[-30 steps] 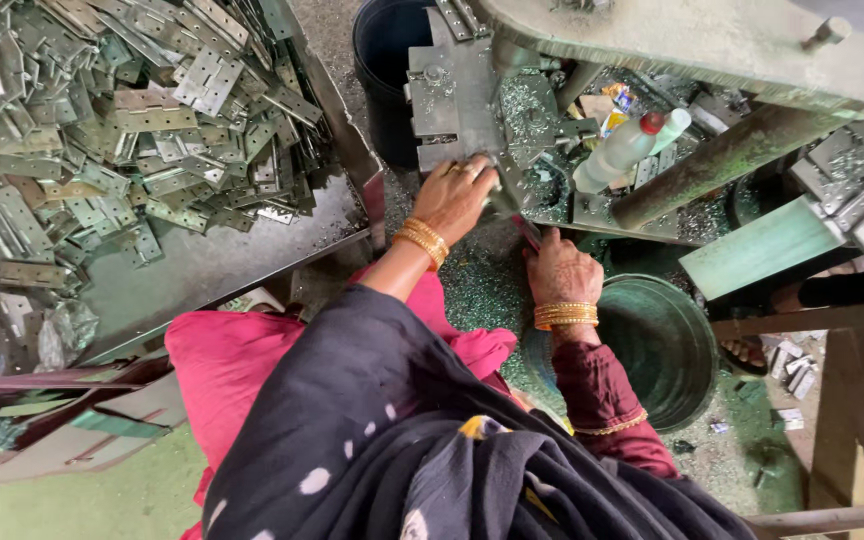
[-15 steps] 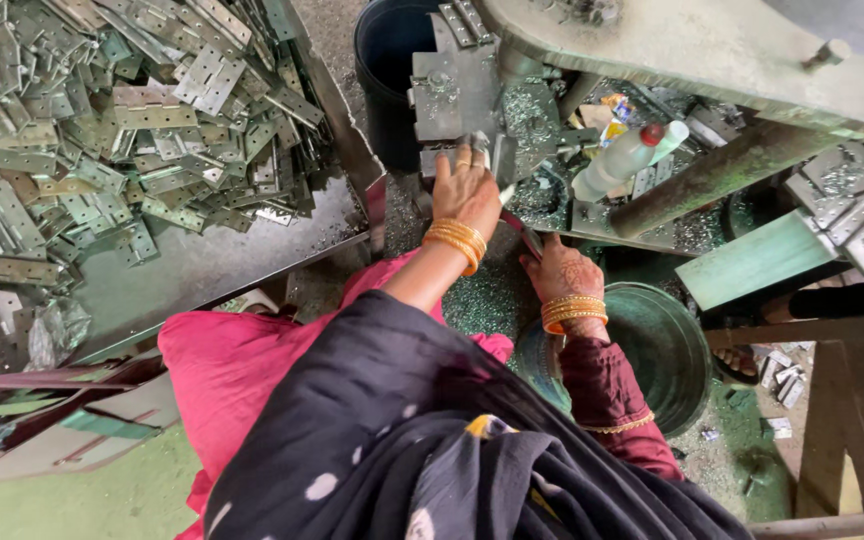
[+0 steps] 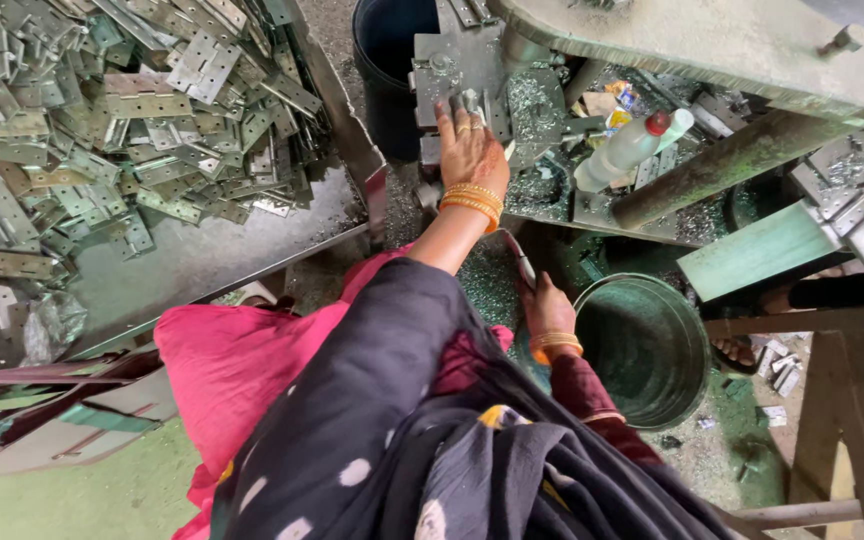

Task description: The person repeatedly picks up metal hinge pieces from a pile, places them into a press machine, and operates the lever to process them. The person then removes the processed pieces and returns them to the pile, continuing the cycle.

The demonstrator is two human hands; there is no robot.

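My left hand (image 3: 470, 150), with orange bangles at the wrist, reaches up to the grey die block (image 3: 452, 55) of a press machine. Its fingertips pinch a small metal plate (image 3: 466, 99) against the block. Lower down and beside my lap, my right hand (image 3: 549, 310) is closed around a thin metal lever (image 3: 522, 262) that slants up toward the machine. Metal shavings cover the machine's bed (image 3: 537, 110).
A big heap of hinge plates (image 3: 142, 120) lies on a metal tray (image 3: 212, 260) at left. A black bucket (image 3: 387, 60) stands behind the machine and a green tub (image 3: 652, 350) at my right. A plastic bottle (image 3: 624, 150) lies on the bed. Another person's sandalled foot (image 3: 737, 350) shows at right.
My left hand has moved from the machine's front edge further up onto the die block. My right hand has dropped lower on the lever.
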